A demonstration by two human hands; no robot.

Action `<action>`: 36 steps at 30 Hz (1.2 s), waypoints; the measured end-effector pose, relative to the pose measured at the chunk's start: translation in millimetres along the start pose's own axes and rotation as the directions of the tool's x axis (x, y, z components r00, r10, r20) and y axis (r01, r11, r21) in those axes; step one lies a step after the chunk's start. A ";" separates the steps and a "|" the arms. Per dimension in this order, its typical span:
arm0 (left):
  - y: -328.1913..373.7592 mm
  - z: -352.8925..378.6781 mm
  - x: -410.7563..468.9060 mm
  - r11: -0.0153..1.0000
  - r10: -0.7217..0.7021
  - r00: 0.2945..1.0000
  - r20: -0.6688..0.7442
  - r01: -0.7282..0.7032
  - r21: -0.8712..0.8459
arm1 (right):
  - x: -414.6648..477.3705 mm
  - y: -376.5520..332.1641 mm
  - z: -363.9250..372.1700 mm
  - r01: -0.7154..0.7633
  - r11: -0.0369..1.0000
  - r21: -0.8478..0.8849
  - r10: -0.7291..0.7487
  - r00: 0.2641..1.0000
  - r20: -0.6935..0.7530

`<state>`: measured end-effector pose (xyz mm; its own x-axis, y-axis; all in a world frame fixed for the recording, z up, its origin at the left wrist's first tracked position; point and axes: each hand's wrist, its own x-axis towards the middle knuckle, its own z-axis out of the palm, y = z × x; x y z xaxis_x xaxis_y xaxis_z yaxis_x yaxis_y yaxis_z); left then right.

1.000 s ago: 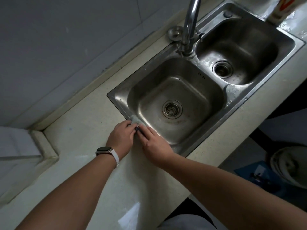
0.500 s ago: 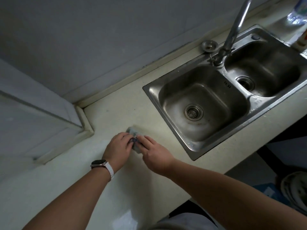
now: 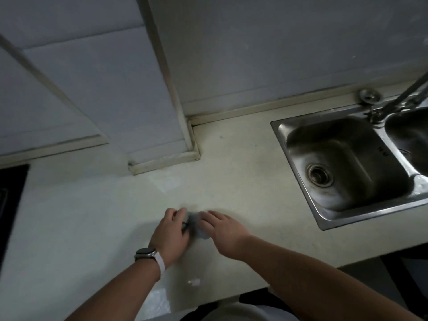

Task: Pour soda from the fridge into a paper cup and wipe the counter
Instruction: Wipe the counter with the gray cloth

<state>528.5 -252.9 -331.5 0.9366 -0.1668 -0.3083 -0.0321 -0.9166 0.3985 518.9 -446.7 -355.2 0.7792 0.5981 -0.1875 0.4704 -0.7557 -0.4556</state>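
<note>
Both hands, left hand (image 3: 170, 230) and right hand (image 3: 221, 228), pinch your small grey-blue cloth (image 3: 196, 224); wadded, it may smear the cream surface (image 3: 243, 172) toward three o'clock.

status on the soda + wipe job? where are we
Pouring: cannot confirm, no cup, soda or fridge in view. In hand: wiping, with the left hand and right hand both pressing a small grey cloth on the counter, left of the sink. Left: the rest of the counter.
</note>
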 end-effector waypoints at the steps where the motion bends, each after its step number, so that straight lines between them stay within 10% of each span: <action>1: -5.1 0.6 -2.3 0.999 0.021 1.000 0.006 -0.022 0.046 | -0.3 -2.5 1.4 -0.040 0.999 0.003 0.040 0.999 0.010; 7: -22.2 10.3 10.8 0.946 0.241 0.967 0.080 -0.252 0.203 | 3.8 -12.1 6.8 -0.205 0.979 -0.019 0.206 0.979 0.015; 36: -198.4 -62.9 -23.6 0.991 -0.015 0.993 -0.116 -0.001 -0.134 | 159.0 -132.7 25.3 -0.018 0.982 -0.190 0.057 0.978 0.203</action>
<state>534.7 -44.3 -349.0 0.9712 -0.1093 -0.2116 0.0146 -0.8595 0.5110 569.9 -244.6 -346.5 0.7043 0.5959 -0.3859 0.5267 -0.8030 -0.2789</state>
